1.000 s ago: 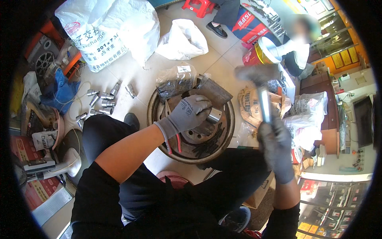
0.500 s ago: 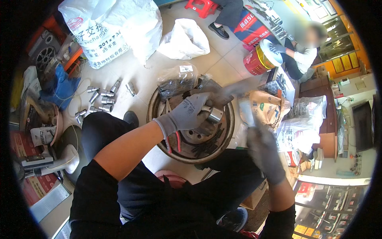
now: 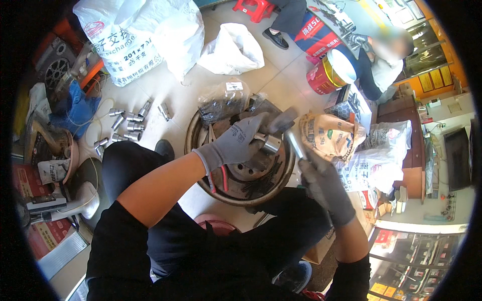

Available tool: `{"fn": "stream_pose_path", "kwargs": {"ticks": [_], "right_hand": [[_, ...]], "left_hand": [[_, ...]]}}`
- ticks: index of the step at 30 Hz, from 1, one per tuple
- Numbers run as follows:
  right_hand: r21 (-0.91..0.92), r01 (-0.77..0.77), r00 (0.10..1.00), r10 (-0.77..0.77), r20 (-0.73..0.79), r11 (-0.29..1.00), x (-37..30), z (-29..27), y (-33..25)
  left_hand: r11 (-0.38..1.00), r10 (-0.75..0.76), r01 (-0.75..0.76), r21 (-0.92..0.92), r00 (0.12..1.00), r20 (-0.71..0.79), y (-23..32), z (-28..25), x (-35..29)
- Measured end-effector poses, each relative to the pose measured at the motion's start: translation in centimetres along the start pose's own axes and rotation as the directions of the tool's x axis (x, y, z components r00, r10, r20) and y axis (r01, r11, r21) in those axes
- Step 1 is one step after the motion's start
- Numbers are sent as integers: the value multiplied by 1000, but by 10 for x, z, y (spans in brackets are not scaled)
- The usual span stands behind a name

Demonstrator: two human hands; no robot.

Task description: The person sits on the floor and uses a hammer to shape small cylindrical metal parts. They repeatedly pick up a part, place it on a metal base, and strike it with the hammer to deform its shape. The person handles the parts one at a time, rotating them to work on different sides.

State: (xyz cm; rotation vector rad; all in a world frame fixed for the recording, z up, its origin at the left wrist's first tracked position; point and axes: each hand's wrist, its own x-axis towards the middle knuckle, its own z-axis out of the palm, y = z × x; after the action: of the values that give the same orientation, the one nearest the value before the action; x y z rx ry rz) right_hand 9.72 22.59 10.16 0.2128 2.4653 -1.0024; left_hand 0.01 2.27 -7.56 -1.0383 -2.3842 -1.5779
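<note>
My left hand (image 3: 236,143), in a grey glove, is closed around a shiny metal cylindrical fitting (image 3: 272,144) that lies on its side over the wheel rim. My right hand (image 3: 327,188), gloved too, grips the pale handle of a hammer (image 3: 296,145). The hammer's dark, slightly blurred head is just above the fitting; whether they touch I cannot tell. Beneath both hands lies the round, rusty wheel rim (image 3: 287,176). Inside it rest red-handled pliers (image 3: 224,178) and dark thin pieces (image 3: 259,186). A clear plastic bag of dark pieces (image 3: 221,108) sits on its far left edge.
Several metal fittings (image 3: 133,126) lie on the floor to the left. White sacks (image 3: 233,52) stand at the far side, a brown paper bag (image 3: 329,135) at the right. Beyond is a red bucket (image 3: 324,78), with a seated person (image 3: 384,67) beside it.
The hammer head has come left and down, nearer the fitting, and my right hand has shifted slightly left. My left hand stays put. The other person's hand has moved away from the bucket.
</note>
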Motion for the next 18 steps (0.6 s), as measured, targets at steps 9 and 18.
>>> {"fn": "stream_pose_path", "kwargs": {"ticks": [9,18], "right_hand": [[-11,143,986,-143,-84,990,7,6,6],[223,165,919,-67,-389,961,72,41,26]], "left_hand": [[999,35,-35,6,999,-32,0,0,0],[874,-290,163,458,931,223,19,-14,15]]}}
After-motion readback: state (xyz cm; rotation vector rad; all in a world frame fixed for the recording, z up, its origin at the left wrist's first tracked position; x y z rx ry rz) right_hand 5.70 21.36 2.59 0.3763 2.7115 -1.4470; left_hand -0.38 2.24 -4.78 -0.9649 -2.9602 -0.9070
